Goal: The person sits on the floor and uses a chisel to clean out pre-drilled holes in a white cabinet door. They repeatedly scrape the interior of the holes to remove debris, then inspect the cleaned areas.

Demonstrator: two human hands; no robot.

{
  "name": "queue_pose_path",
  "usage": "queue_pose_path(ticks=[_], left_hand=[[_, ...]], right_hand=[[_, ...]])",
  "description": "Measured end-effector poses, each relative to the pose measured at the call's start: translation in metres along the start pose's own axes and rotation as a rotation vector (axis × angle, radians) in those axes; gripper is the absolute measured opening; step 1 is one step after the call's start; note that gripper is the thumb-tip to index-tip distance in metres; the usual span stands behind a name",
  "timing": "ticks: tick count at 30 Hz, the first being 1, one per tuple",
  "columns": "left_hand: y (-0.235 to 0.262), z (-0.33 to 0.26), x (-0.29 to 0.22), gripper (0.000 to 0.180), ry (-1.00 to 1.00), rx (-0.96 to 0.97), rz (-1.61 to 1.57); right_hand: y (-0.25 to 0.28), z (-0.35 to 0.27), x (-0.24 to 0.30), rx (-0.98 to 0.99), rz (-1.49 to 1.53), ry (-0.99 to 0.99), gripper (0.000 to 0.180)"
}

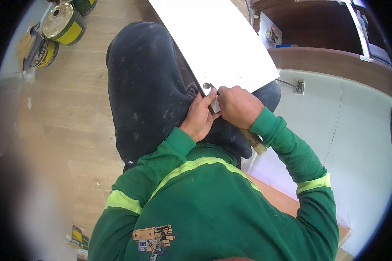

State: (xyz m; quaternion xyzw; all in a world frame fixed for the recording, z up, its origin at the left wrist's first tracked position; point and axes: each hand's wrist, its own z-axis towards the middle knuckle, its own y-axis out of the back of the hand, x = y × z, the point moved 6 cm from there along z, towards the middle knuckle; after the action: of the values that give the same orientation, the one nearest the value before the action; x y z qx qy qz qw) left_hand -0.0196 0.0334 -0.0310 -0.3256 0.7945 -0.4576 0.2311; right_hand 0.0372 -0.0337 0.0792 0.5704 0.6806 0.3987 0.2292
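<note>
A long white panel point(222, 39) slants across my lap, its near corner between my hands. Close to that corner is a round hole point(206, 85) with a dark inside. My left hand point(199, 116) is closed on the panel's corner, thumb on top beside the hole and a fingertip showing below the edge. My right hand point(239, 106) is wrapped round what looks like a chisel; its worn wooden handle point(253, 140) sticks out below my wrist. The thin dark blade points to the hole's rim, near my left thumb. My fist hides the middle of the tool.
Metal tins point(65, 24) with yellow bands stand on the wood-look floor point(89, 108) at far left. To the right, a pale wall panel point(335, 130) carries a small socket box point(299, 86). Dark brown open cabinetry point(318, 26) is at far right. A blurred pale shape fills the lower left.
</note>
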Motion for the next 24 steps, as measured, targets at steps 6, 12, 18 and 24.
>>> queue_pose_path(ticks=[6, 12, 18, 24], left_hand=[[0.015, 0.008, -0.003, 0.020, -0.047, 0.004, 0.011], [0.026, 0.011, -0.009, 0.023, -0.045, 0.043, 0.076], [0.025, 0.009, -0.013, 0.022, -0.079, 0.060, 0.092], [0.030, 0.013, -0.007, 0.020, -0.113, 0.092, 0.022]], right_hand=[[-0.007, 0.008, 0.006, -0.037, -0.110, 0.034, 0.019], [-0.021, 0.009, 0.005, -0.176, -0.131, 0.124, 0.022], [-0.021, 0.011, 0.007, -0.157, -0.082, 0.057, 0.022], [-0.018, 0.005, 0.003, -0.063, 0.112, -0.075, 0.032]])
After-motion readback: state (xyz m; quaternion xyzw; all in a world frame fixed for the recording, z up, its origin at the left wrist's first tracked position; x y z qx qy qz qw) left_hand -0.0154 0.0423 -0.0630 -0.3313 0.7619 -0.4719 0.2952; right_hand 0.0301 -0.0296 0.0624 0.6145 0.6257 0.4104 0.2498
